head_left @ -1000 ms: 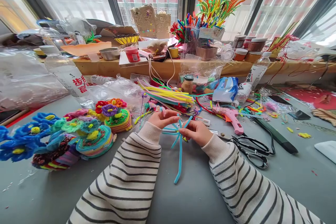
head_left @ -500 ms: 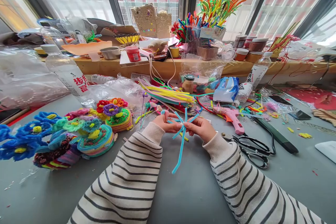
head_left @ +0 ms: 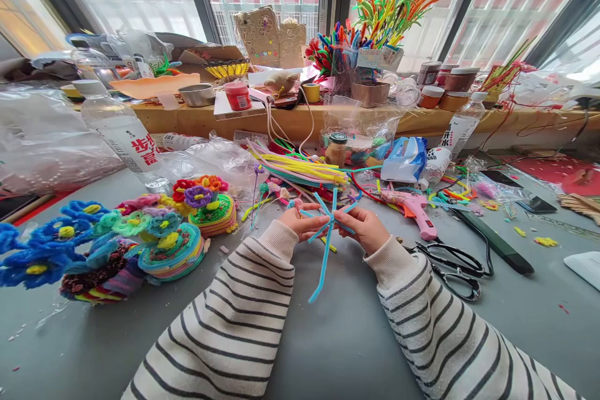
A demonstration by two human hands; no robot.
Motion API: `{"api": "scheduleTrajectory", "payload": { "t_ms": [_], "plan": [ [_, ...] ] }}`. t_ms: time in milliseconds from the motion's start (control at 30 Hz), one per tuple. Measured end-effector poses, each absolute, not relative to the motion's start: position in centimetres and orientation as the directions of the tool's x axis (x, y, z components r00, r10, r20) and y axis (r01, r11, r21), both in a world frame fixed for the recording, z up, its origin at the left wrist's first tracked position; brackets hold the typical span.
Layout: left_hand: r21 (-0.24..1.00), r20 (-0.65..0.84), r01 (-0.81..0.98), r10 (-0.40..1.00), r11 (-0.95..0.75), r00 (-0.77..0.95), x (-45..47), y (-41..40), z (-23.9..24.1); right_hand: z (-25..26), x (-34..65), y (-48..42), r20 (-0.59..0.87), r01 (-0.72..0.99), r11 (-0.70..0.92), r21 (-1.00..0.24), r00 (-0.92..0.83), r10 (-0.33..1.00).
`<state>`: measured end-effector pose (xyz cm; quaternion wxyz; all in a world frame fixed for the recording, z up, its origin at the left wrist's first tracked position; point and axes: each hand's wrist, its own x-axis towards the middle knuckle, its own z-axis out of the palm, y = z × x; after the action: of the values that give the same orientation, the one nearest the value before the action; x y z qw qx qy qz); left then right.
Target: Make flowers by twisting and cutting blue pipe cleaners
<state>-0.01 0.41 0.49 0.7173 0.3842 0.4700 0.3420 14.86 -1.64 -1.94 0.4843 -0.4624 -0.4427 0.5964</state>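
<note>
Light blue pipe cleaners (head_left: 324,265), crossed into a star shape with one long stem bent at its lower end, are held up over the grey table. My left hand (head_left: 304,222) pinches the star from the left, close to its centre. From the right, the thumb and fingers of my right hand (head_left: 363,228) grip it at the centre too. Short arms of the star point up and outward between the hands. Behind it lies a bundle of yellow, pink and teal pipe cleaners (head_left: 300,165).
Pipe-cleaner flowers (head_left: 65,231) and coiled round bases (head_left: 171,253) stand at left. Black-handled scissors (head_left: 452,265), a pink glue gun (head_left: 418,209) and a dark green flat tool (head_left: 497,244) lie at right. Water bottles (head_left: 124,131) and a small jar (head_left: 336,149) stand farther back.
Both hands have shifted slightly, the left one towards the right. The star has turned a little, and my right fingers have moved off its front so the centre shows more.
</note>
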Motion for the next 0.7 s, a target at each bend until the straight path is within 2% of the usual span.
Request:
{"api": "scheduleTrajectory", "payload": {
  "t_ms": [100, 333, 700],
  "plan": [
    [0.870, -0.420, -0.127, 0.852, 0.476, 0.314, 0.2, 0.6, -0.2, -1.9, 14.8, -1.7, -0.093, -0.136, -0.106, -0.985, -0.100, 0.991],
    [0.901, -0.314, -0.191, 0.890, 0.389, 0.329, 0.1, 1.1, -1.0, -1.3, 14.8, -1.8, -0.037, -0.052, -0.042, -0.998, -0.083, 0.996],
    [0.874, -0.370, -0.220, 0.886, 0.434, 0.281, 0.3, 0.6, -0.2, -1.1, 14.7, -2.0, 0.027, -0.043, 0.022, -0.999, -0.109, 0.994]
  ]
}}
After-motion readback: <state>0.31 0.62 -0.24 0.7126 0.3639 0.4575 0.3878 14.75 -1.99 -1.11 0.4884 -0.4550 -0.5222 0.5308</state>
